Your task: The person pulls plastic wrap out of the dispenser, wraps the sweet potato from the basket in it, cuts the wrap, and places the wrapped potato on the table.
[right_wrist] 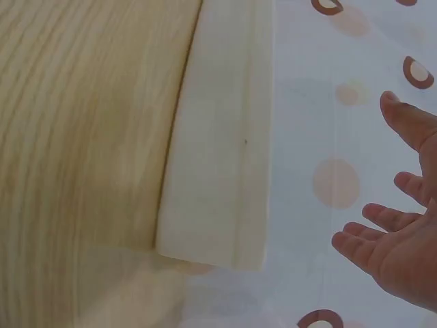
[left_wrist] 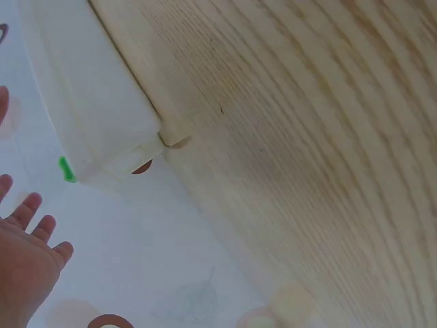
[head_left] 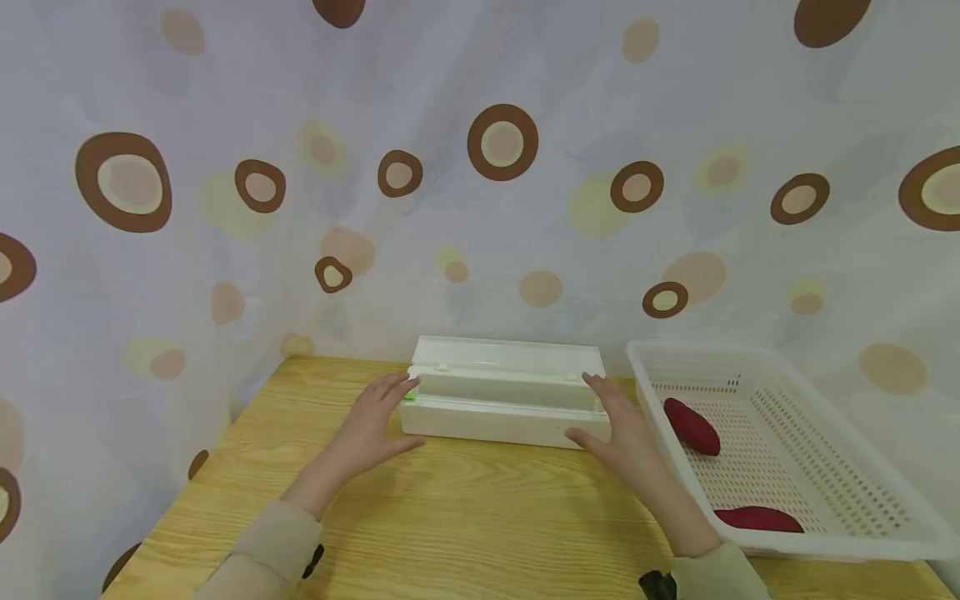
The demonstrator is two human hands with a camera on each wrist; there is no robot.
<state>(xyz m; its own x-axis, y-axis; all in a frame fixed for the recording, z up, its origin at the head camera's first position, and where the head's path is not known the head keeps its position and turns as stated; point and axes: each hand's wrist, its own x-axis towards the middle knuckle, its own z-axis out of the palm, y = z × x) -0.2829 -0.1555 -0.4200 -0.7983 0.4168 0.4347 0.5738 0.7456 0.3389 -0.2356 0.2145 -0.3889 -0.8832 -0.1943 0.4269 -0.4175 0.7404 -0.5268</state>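
Observation:
A long, narrow white plastic box (head_left: 495, 423) stands at the back of the wooden table, its hinged lid (head_left: 510, 354) raised against the patterned backdrop. The inside of the box shows nothing lying in it. A small green tab (head_left: 409, 396) marks its left end. My left hand (head_left: 367, 429) is spread at that end, thumb apart from the fingers. At the opposite end my right hand (head_left: 626, 433) is held the same way, fingers straight. Both wrist views show the box wall (left_wrist: 89, 96) apart from the hands, and neither palm holds anything.
To the right, a white perforated plastic basket (head_left: 825, 546) sits close beside my right forearm. Inside it lie two dark red sweet potatoes, one sweet potato (head_left: 692, 427) by the left wall and another sweet potato (head_left: 759, 519) near the front. A spotted cloth (head_left: 480, 225) hangs behind the table.

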